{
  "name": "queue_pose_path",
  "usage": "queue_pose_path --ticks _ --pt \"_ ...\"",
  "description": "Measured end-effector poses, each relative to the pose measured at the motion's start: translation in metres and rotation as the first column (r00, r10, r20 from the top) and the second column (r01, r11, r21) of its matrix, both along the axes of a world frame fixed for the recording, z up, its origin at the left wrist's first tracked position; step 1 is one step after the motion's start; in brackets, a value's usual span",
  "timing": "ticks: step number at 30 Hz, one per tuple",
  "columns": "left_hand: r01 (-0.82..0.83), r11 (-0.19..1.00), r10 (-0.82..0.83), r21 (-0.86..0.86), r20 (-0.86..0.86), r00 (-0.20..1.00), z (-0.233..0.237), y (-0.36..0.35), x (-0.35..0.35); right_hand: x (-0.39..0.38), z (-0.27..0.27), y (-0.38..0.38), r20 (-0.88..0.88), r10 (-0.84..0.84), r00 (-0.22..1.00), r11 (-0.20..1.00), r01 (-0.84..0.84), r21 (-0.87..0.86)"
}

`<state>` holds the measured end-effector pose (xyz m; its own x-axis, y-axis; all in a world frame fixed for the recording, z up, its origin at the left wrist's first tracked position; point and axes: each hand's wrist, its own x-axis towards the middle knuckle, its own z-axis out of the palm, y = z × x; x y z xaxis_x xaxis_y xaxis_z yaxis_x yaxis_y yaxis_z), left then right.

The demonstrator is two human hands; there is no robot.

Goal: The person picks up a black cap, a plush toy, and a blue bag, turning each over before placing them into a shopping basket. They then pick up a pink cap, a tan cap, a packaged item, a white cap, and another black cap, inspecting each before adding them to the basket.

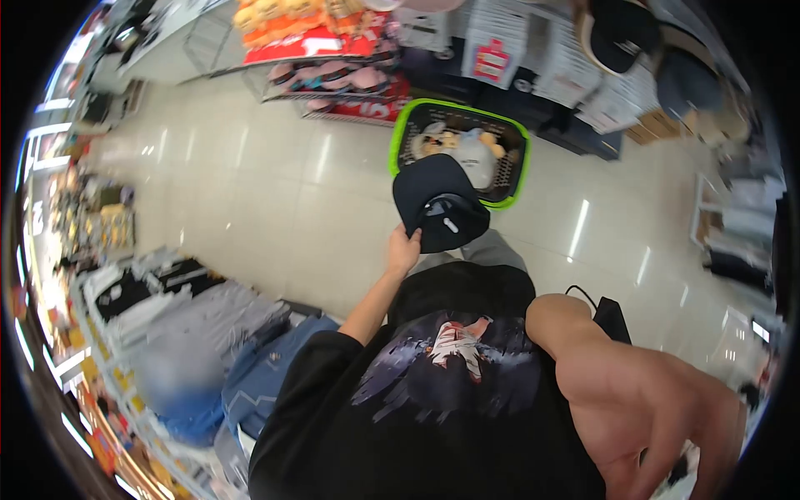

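Note:
My left hand (404,251) pinches the edge of a black baseball cap (423,187) in front of my legs. The cap's hollow inside faces me, and a small white label shows there. Raised close to the camera at the lower right, my right hand (654,408) looks large; its fingers are bent and apart with nothing visible in them, and the fingertips run toward the frame edge. Just beyond the cap, a black shopping basket with a green rim (397,137) stands on the floor. Inside it lie a pale item (477,161) and some beige, plush-looking things.
Ahead, a rack holds orange and pink goods (333,77), with caps (625,35) on display farther right. Folded clothes (200,308) and blue denim-like garments (271,367) lie on a stand at my left. Shelves (737,221) line the right. Shiny tile floor (275,167) runs between them.

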<state>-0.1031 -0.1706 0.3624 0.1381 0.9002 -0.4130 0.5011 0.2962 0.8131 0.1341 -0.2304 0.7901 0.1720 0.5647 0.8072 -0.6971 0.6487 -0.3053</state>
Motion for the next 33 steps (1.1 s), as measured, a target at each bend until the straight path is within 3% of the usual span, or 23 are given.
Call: queue_pose_path --ticks 2,4,8,9,10,12,13,14,15,16,17,18,19,21,22,25,27,28,29,30,31,32,33 --pt "-0.081 0.996 0.082 0.023 -0.017 0.996 0.002 -0.003 -0.003 0.019 -0.004 0.018 -0.018 0.128 0.992 0.992 -0.129 -0.015" --pt "-0.216 0.976 0.217 0.033 -0.04 0.975 -0.004 -0.004 -0.001 0.035 -0.014 0.039 -0.063 0.377 0.924 0.926 -0.377 0.021" --pt "-0.442 0.897 0.434 -0.02 -0.152 0.888 0.006 0.002 0.012 0.069 -0.031 0.077 -0.067 0.496 0.866 0.867 -0.489 0.101" --pt "-0.451 0.892 0.442 -0.022 -0.167 0.881 0.009 0.003 0.015 0.077 -0.027 0.073 -0.13 0.495 0.859 0.865 -0.502 -0.02" --pt "-0.512 0.857 0.503 -0.056 -0.121 0.856 0.01 0.005 0.019 0.085 -0.032 0.079 -0.14 0.498 0.855 0.862 -0.506 -0.023" --pt "-0.567 0.817 0.561 -0.105 -0.08 0.824 0.017 0.002 0.032 0.094 -0.037 0.095 -0.082 0.496 0.864 0.865 -0.485 0.13" --pt "-0.6 0.793 0.601 -0.105 -0.027 0.799 0.021 0.003 0.039 0.087 -0.037 0.091 -0.08 0.494 0.866 0.867 -0.483 0.126" --pt "-0.629 0.77 0.635 -0.106 0.027 0.772 0.025 0.006 0.045 0.066 -0.03 0.09 -0.358 0.293 0.886 0.956 -0.26 0.138" --pt "-0.624 0.768 0.627 -0.147 -0.029 0.778 0.027 0.009 0.047 0.056 -0.026 0.09 -0.606 0.071 0.792 0.996 -0.025 0.085" --pt "-0.612 0.776 0.615 -0.151 -0.028 0.788 0.027 0.013 0.052 0.07 -0.029 0.093 -0.604 0.058 0.795 0.997 -0.011 0.082" --pt "-0.604 0.783 0.608 -0.15 -0.02 0.794 0.029 0.017 0.056 0.093 -0.036 0.096 -0.347 0.216 0.913 0.973 -0.17 0.159" --pt "-0.591 0.793 0.596 -0.151 -0.016 0.803 0.028 0.02 0.058 0.103 -0.037 0.104 -0.058 0.349 0.935 0.926 -0.334 0.176" --pt "-0.565 0.809 0.571 -0.161 -0.017 0.821 0.02 0.025 0.058 0.099 -0.045 0.109 -0.057 0.319 0.946 0.937 -0.306 0.166" --pt "-0.51 0.842 0.528 -0.178 0.073 0.846 -0.005 0.031 0.061 0.076 -0.058 0.133 -0.328 0.052 0.943 0.854 0.129 0.504" --pt "-0.484 0.852 0.505 -0.201 0.071 0.86 -0.013 0.031 0.063 0.079 -0.069 0.139 -0.32 0.018 0.947 0.86 0.149 0.488" --pt "-0.358 0.864 0.426 -0.354 0.133 0.895 -0.017 0.05 0.081 0.096 -0.099 0.156 -0.067 -0.349 0.935 0.935 0.352 0.036" --pt "-0.243 0.768 0.367 -0.593 0.095 0.925 0.0 0.066 0.101 0.108 -0.127 0.169 0.167 -0.493 0.854 0.82 0.52 -0.24" --pt "-0.216 0.769 0.342 -0.602 0.101 0.934 -0.011 0.07 0.104 0.115 -0.146 0.179 0.292 -0.533 0.794 0.715 0.607 -0.348" --pt "-0.185 0.768 0.296 -0.613 0.083 0.952 -0.028 0.076 0.107 0.124 -0.194 0.203 0.371 -0.463 0.805 0.684 0.59 -0.429" --pt "-0.15 0.768 0.245 -0.623 0.069 0.967 -0.045 0.083 0.108 0.124 -0.24 0.217 0.435 -0.372 0.82 0.538 0.573 -0.618" --pt "-0.083 0.763 0.189 -0.641 0.098 0.977 -0.062 0.092 0.107 0.124 -0.291 0.224 0.563 -0.294 0.773 0.382 0.634 -0.672" --pt "-0.045 0.76 0.156 -0.649 0.114 0.981 -0.077 0.102 0.105 0.126 -0.335 0.219 0.788 -0.184 0.588 0.254 0.803 -0.539" --pt "0.053 0.689 0.051 -0.723 0.121 0.991 -0.091 0.117 0.101 0.128 -0.378 0.207 0.919 -0.124 0.373 0.225 0.913 -0.34"
